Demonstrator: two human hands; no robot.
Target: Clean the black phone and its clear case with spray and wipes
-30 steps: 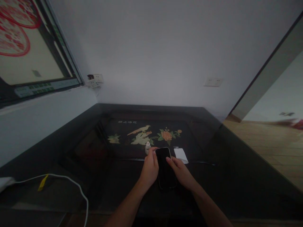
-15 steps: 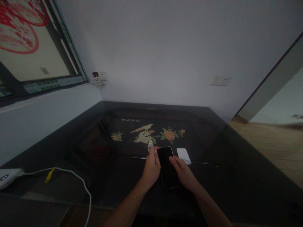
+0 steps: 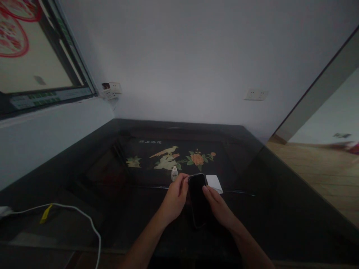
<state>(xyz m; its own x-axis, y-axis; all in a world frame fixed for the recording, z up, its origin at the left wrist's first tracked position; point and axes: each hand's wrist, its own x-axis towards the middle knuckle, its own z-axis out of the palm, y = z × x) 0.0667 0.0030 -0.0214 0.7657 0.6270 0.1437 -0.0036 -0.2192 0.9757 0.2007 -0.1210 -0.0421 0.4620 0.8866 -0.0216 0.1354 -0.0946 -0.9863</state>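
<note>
Between my two hands is a black smartphone [image 3: 198,201], held above the dark table with its dark screen facing up. My left hand [image 3: 176,197] grips the phone's upper left edge, fingers curled by the corner. On the other side my right hand [image 3: 218,206] holds the right edge, its thumb lying over the screen. Just beyond my left hand stands a small clear bottle [image 3: 174,172] with a white cap, its lower part hidden by the hand. Past my right hand lies a white folded cloth or paper [image 3: 214,183], partly covered by that hand.
The glossy black table [image 3: 112,209] bears a bird-and-flower picture [image 3: 168,158]. At the left, a white cable [image 3: 81,213] with a yellow tag [image 3: 45,214] hangs over the front edge. Wall sockets [image 3: 255,94] and a window [image 3: 36,48] surround the table.
The phone has tilted, its right side turning away, and my left fingers have shifted at its top left corner. The whole view has swung slightly to the right.
</note>
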